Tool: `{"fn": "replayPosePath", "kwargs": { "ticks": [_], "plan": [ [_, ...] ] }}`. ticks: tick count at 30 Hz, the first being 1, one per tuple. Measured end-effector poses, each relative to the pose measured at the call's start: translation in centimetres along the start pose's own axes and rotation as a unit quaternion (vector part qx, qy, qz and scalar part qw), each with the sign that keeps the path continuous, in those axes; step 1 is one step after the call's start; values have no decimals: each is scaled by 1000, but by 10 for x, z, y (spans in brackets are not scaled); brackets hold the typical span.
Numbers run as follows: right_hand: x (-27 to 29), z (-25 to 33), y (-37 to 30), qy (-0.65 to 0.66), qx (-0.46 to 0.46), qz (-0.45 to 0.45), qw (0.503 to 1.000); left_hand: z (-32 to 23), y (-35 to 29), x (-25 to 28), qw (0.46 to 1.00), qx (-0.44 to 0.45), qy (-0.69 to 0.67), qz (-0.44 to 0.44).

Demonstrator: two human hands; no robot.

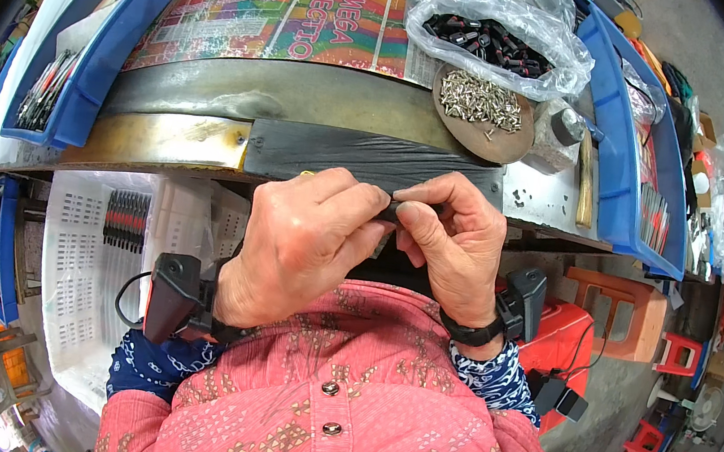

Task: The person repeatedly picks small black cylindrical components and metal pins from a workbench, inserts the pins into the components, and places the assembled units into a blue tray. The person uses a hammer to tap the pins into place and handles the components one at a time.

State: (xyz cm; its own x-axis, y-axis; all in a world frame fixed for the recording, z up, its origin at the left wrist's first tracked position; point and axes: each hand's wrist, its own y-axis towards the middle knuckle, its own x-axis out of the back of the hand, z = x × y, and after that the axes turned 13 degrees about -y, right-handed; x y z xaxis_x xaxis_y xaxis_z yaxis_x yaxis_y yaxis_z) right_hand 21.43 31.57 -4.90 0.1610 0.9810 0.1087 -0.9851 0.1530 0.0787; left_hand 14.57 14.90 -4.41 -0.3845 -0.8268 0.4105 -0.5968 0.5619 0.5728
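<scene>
Near the front edge of the bench (pixel 333 96), a small dark piece (pixel 390 212) is held up between the left hand (pixel 290 226) and the right hand (pixel 459 247), close to a black strip (pixel 371 156) on the edge. It looks light, so it should be easy to hold up. It looks stiff too, more like hard plastic than cloth, but most of it is hidden, so I cannot be sure. It may be smooth, and so little that it could slip away. A soft pinch at each end seems the best hold, as a hard squeeze might hurt a thin part.

The left hand has its bent fingers pinching the piece. The right hand meets it from the other side, thumb and first finger pressed on it, the other fingers curled. So the piece lies right at the tips of the fingers, not deep in a palm. I cannot tell which way it points. Past the hands, a brown dish (pixel 503 146) of tiny metal bits (pixel 478 101) sits near a clear bag (pixel 562 82) of black parts (pixel 490 45).
</scene>
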Motion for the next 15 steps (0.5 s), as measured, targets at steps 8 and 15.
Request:
{"fn": "replayPosePath", "kwargs": {
  "ticks": [8, 15],
  "plan": [
    [-2, -10, -1, 115, -6, 23, 993, -2, -1, 6, 996, 65, -54, 13],
    [-4, 0, -1, 47, -30, 11, 998, -1, -2, 2, 1000, 2, 19, 2]
  ]
}}
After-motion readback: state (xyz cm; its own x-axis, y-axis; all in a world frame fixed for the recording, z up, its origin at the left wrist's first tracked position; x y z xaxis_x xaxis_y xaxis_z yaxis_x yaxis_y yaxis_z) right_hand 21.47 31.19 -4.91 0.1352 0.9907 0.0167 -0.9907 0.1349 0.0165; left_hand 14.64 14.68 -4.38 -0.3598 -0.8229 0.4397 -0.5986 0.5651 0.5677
